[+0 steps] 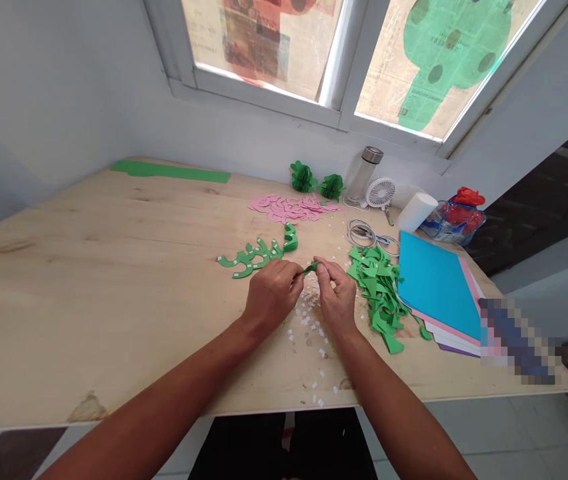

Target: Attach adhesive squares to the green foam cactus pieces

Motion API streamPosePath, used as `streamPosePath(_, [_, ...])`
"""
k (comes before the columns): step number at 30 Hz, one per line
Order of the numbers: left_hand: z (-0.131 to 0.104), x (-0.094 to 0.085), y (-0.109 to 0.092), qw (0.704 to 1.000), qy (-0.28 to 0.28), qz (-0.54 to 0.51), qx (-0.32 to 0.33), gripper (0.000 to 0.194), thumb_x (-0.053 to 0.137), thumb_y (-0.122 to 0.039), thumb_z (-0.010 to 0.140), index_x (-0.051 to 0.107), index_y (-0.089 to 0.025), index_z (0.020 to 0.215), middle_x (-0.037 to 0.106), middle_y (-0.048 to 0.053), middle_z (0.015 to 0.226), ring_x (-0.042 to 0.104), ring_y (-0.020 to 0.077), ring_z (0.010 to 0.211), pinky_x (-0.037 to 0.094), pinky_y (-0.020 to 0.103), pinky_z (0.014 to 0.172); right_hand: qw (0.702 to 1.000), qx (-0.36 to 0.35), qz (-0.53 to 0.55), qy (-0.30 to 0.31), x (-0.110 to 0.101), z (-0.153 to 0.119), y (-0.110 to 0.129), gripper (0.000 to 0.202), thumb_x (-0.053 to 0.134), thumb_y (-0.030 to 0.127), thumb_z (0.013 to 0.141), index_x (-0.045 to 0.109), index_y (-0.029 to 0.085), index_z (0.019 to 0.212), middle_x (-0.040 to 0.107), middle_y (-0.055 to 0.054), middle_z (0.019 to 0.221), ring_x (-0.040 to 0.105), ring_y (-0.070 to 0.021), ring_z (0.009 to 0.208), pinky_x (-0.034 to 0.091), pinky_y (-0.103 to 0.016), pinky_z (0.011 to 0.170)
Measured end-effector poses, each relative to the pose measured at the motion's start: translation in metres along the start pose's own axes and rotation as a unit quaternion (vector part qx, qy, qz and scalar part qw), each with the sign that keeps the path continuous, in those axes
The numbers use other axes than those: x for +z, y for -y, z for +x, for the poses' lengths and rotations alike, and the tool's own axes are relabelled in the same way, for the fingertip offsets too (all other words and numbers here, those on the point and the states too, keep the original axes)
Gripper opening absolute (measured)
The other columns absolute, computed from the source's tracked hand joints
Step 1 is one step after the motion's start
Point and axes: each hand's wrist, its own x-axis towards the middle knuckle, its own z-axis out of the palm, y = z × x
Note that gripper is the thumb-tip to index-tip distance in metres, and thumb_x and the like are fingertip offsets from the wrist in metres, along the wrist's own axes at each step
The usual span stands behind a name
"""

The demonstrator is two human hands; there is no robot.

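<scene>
Head view shows the left hand and the right hand close together over the surface, pinching a small green paper piece between them. The left hand holds one end with its thumb and fingers, and the right hand holds the other end the same way. Lots of tiny white bits lie below and between the hands. Just past the left hand are curvy green shapes with little white squares on them, and next to those is a small green stack. Near the right hand is a big messy pile of green scraps. Round rings lie just behind that pile. To its right, a blue sheet lies on top of pink, white and purple sheets. Farther back is a heap of pink shapes, with two puffy green shapes behind it. Beside them are a clear bottle, a little white fan, a white roll and a clear bag with red stuff inside. Far off to the left, a long green strip lies along the back edge.
</scene>
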Motion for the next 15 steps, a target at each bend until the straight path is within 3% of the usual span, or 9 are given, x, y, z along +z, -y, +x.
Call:
streamPosePath(8, [0.0016,-0.0020,0.0001,0.999,0.009,-0.032,-0.041,0.015,0.052,-0.019,0.081,0.065,-0.019,0.075,0.070,0.006,0.073,0.061,0.0201,0.071,0.042,0.030,0.066,0.999,0.023,0.030,-0.006,0.0002,0.0006,-0.0023,0.030,0.047,0.036,0.090,0.072,0.020,0.097,0.072,-0.007,0.098,0.065,-0.0203,0.092,0.049,-0.033,0.083])
streamPosePath(15, [0.0071,-0.0089,-0.0002,0.968,0.045,-0.197,-0.148,0.010,0.056,-0.020,0.074,0.066,-0.020,0.070,0.070,0.000,0.067,0.062,0.0154,0.062,0.045,0.024,0.059,0.996,0.066,0.065,0.003,-0.0015,0.0022,-0.0014,0.032,0.047,0.037,0.089,0.070,0.019,0.101,0.072,-0.007,0.098,0.064,-0.0203,0.088,0.049,-0.033,0.078])
